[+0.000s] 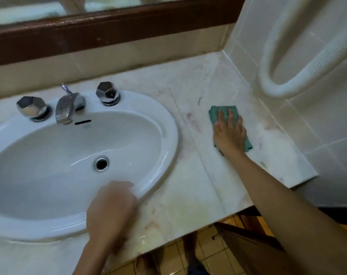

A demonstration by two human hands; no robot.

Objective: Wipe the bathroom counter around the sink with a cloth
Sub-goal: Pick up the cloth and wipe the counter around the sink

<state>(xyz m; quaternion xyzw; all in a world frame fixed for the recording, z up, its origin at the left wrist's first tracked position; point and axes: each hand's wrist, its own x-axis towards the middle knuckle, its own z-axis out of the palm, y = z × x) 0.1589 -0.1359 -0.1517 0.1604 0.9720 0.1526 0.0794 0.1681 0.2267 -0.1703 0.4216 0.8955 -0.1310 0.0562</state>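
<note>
Right of the sink (168,124), my right hand (229,133) presses the green cloth (224,112) flat on the counter (204,191), fingers spread. Left hand (111,211) braces on the sink's near rim, fingers curled (blurred). Keep the palm flat; overlap strokes toward the wall.

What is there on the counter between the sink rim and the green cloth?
In the head view, only bare marble counter lies between the sink and the green cloth under the right hand. A seam line and faint reddish marks cross it; no object stands there.
</note>
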